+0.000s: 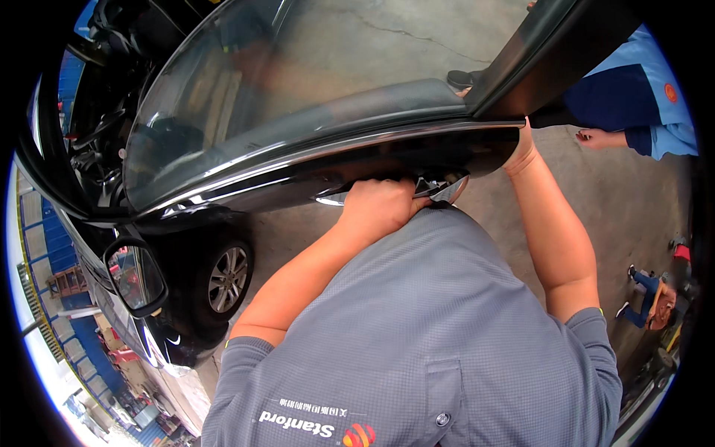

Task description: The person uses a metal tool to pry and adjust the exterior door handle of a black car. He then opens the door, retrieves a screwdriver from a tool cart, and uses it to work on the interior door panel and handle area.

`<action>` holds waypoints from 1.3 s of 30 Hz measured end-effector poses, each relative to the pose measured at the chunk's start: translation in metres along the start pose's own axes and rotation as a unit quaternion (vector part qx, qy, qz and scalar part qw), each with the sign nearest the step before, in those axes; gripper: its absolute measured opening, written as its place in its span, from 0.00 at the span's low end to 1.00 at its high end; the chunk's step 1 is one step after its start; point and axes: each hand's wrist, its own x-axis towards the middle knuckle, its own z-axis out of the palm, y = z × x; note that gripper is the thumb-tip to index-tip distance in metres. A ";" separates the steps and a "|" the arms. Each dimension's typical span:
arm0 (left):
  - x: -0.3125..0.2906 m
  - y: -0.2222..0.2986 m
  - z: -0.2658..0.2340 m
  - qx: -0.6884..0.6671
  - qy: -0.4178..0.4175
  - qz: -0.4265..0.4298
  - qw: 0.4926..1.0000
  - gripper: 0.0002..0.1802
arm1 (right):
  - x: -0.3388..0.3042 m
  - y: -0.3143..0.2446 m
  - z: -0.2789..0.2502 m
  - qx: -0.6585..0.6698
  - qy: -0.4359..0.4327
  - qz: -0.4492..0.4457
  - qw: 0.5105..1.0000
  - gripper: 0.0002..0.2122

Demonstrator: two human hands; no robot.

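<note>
A black car door point(279, 181) with its window glass point(320, 82) stands open in front of me. My left hand point(378, 206) is closed around the chrome door handle point(329, 200), knuckles up. Part of the handle is hidden under the fingers, and a shiny piece shows just right of them. My right hand point(520, 153) is at the door's rear edge, below the dark window frame point(532, 56). Its fingers pass behind the edge, out of sight; only the wrist and the heel of the hand show.
A side mirror point(135, 276) and a front wheel point(228, 279) are at the left. Beyond the door at the right stands a person in blue point(633, 97), one hand hanging. Another person point(652, 302) is farther off on the concrete floor point(477, 216).
</note>
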 end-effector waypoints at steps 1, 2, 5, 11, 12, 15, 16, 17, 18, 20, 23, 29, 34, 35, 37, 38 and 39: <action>0.001 -0.002 -0.002 -0.003 -0.024 -0.001 1.000 0.24 | 0.000 0.000 -0.002 0.001 0.014 -0.006 1.000 0.22; 0.002 -0.003 -0.005 -0.006 -0.048 -0.001 0.999 0.25 | 0.001 0.001 -0.003 -0.009 0.003 -0.016 1.000 0.22; 0.004 -0.006 -0.009 -0.025 -0.059 0.015 0.998 0.26 | 0.002 0.002 0.009 -0.030 -0.023 -0.040 0.998 0.21; 0.009 -0.013 -0.016 -0.033 -0.114 0.053 0.992 0.24 | 0.002 -0.001 0.020 -0.054 -0.020 -0.067 0.996 0.21; 0.009 -0.017 -0.011 -0.047 -0.096 0.072 0.992 0.24 | 0.004 0.001 0.015 -0.048 -0.016 -0.070 0.996 0.22; 0.008 -0.027 0.002 -0.069 -0.051 0.111 0.990 0.25 | 0.002 0.002 0.012 -0.057 0.007 -0.072 0.996 0.24; 0.007 -0.028 0.004 -0.063 -0.042 0.115 0.990 0.24 | 0.001 0.003 0.013 -0.063 0.015 -0.071 0.995 0.24; 0.006 -0.029 0.006 -0.058 -0.033 0.119 0.991 0.24 | 0.001 0.004 0.011 -0.055 0.018 -0.067 0.996 0.24; 0.005 -0.028 0.005 -0.048 -0.035 0.120 0.991 0.24 | 0.001 0.004 0.009 -0.047 0.020 -0.065 0.997 0.24; 0.003 -0.028 0.001 -0.029 -0.040 0.123 0.991 0.24 | 0.000 0.002 0.006 -0.049 0.017 -0.063 0.997 0.25; 0.004 -0.027 0.002 -0.033 -0.027 0.122 0.992 0.24 | -0.001 0.001 0.009 -0.057 0.001 -0.056 0.997 0.25; 0.005 -0.032 0.003 -0.015 -0.052 0.112 0.992 0.24 | 0.001 0.002 0.018 -0.018 -0.033 -0.046 0.998 0.25; 0.005 -0.028 0.001 -0.021 -0.077 0.066 0.995 0.24 | 0.017 0.003 0.000 -0.031 -0.066 -0.065 0.995 0.24; 0.006 -0.027 0.000 -0.023 -0.068 0.065 0.995 0.24 | 0.017 0.002 -0.001 -0.046 -0.041 -0.065 0.996 0.24; 0.005 -0.028 0.001 -0.030 -0.045 0.056 0.997 0.24 | 0.016 0.005 -0.004 -0.056 -0.012 -0.061 0.997 0.25; 0.005 -0.028 0.002 -0.016 -0.010 0.064 0.998 0.24 | 0.014 0.005 -0.004 -0.061 0.005 -0.059 0.996 0.25; 0.002 -0.027 0.002 -0.013 0.000 0.058 0.998 0.23 | 0.013 0.004 -0.005 -0.085 0.001 -0.062 0.994 0.25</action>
